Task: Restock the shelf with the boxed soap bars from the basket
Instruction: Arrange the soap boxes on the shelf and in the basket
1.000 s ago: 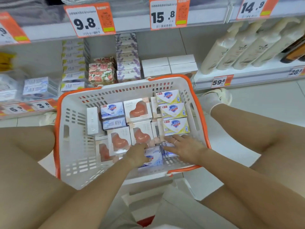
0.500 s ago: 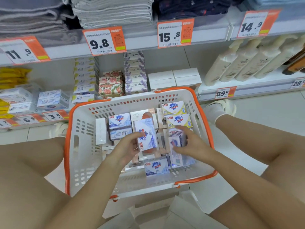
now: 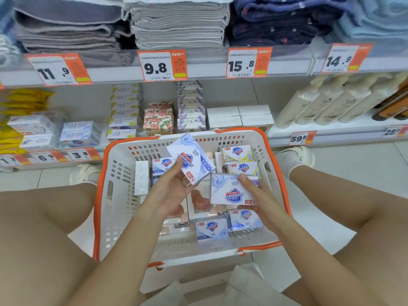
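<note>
A white basket with an orange rim [image 3: 268,149] sits on the floor between my knees, filled with boxed soap bars. My left hand [image 3: 169,191] holds a blue-and-white soap box [image 3: 191,159] lifted above the basket, tilted. My right hand [image 3: 257,199] grips a second blue-and-white soap box [image 3: 229,189] just above the other boxes. Two similar boxes [image 3: 212,228] lie at the basket's near end, yellow ones [image 3: 238,153] at the far right, pink heart soap boxes [image 3: 199,202] in the middle. The low shelf [image 3: 331,127] behind carries stacked soap boxes [image 3: 80,132].
Floral [image 3: 157,119] and lavender boxes [image 3: 191,107], white boxes [image 3: 239,117] and cream pump bottles [image 3: 309,102] stand on the low shelf. Folded towels [image 3: 178,21] fill the shelf above, with orange price tags [image 3: 162,65] along its edge. My feet flank the basket on the tiled floor.
Both hands reached into the basket's near end, each took hold of a blue-and-white soap box, and lifted it. The view has tilted upward, showing more of the shelves.
</note>
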